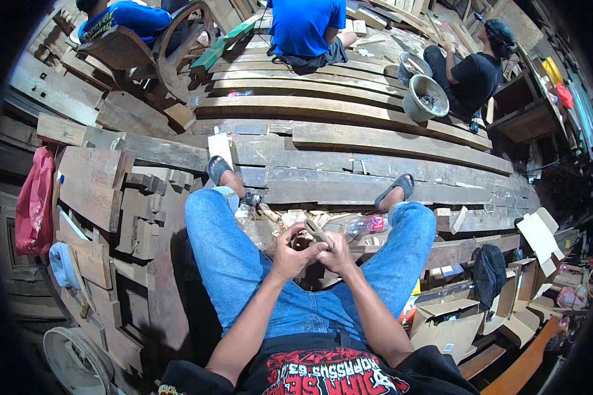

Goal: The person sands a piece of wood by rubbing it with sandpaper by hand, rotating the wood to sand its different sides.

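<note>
Between my knees, my left hand (pixel 293 255) and my right hand (pixel 336 255) are close together, both closed. My right hand grips an elongated tan piece, apparently wood (pixel 318 232), angled up toward the left. My left thumb reaches across to it; what else the left fingers hold is too small and shadowed to make out. Below and beyond my hands lie pale wood offcuts and shavings (pixel 277 217) and a plastic bottle with a red label (pixel 374 224).
Three people sit ahead (pixel 303 26), (pixel 122 26), (pixel 464 82) among wooden planks (pixel 349 138). Grey buckets (pixel 425 95) stand at upper right. Stacked boards (pixel 85 178) and a red bag (pixel 34 204) are left; cardboard boxes (pixel 445 329) and a black bag (pixel 489 276) right.
</note>
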The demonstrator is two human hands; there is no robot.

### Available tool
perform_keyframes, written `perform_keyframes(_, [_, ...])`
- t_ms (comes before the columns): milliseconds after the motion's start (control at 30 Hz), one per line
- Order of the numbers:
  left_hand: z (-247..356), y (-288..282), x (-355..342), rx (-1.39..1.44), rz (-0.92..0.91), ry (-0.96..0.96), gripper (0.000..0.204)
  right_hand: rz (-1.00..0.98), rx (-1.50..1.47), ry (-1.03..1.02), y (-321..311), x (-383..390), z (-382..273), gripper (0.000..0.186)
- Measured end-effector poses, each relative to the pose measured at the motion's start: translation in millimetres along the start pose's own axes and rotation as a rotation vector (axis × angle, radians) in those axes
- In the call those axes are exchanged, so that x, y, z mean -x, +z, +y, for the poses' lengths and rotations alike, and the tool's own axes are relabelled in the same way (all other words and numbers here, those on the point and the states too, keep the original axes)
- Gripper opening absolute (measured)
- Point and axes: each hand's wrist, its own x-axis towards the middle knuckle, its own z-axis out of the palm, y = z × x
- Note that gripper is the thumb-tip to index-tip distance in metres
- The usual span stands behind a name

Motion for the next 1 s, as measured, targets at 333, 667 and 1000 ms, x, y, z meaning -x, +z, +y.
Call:
perform_keyframes(333, [29.4, 9.9, 2.0, -0.026, 0.093, -0.037, 0.033, 0.033, 0.089, 0.217, 3.1, -4.4, -15.6, 0.029])
perform_keyframes(667, [21.6, -10.5, -20.8, 0.317, 0.390, -0.242, 0.018, 0.075, 0.101, 0.226, 4.4, -8.3, -32.6, 0.032])
perform_keyframes(1000, [-5.5, -30.3, -72.5, 0.297, 0.384, -0.497, 0.027, -0.023, -0.012, 0.254, 12.2, -3.7, -34.5, 0.050])
